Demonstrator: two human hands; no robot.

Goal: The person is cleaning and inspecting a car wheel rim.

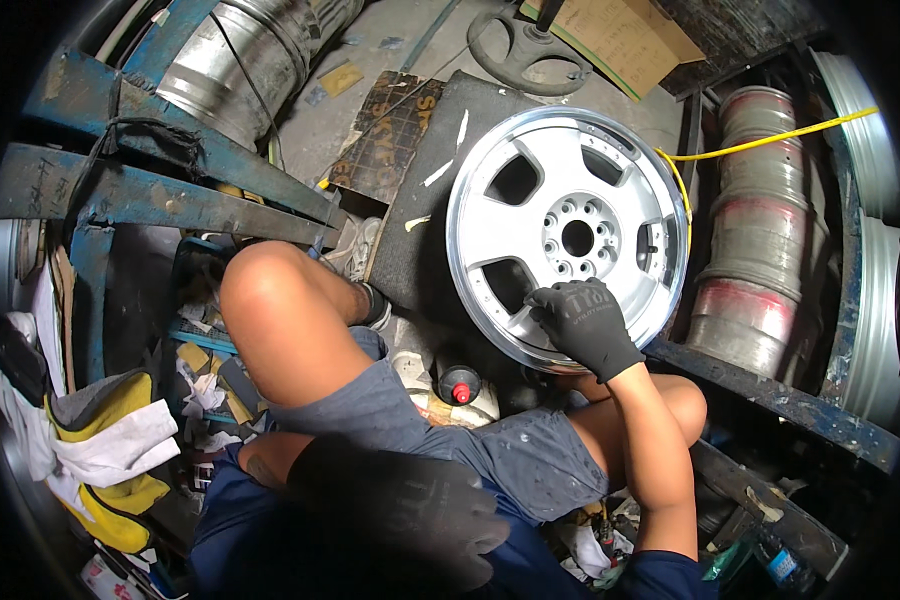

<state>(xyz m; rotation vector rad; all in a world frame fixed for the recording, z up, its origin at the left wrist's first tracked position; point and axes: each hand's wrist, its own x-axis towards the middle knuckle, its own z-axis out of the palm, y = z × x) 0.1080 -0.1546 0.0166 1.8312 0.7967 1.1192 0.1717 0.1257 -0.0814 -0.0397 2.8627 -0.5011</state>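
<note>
A silver alloy wheel rim (525,225) with a polished lip, wide spokes and a ring of bolt holes is propped in front of my knees. My right hand (585,325), in a dark grey work glove, rests on its lower spoke beside a window opening. The fingers there are bent and closed; whatever may be under them is hidden. My left hand (420,515), gloved alike, is held close over my lap, away from the wheel. Its fingers curl inward and the palm cannot be seen. A dark bottle with a red cap (460,388) stands between my legs.
Stacked metal rims (750,230) fill a rack on the right, with a yellow hose (770,150) crossing it. Blue steel beams (150,195) run along the left, near a yellow and white cloth (115,445). Ahead lie a steering wheel (515,65) and cardboard (620,40).
</note>
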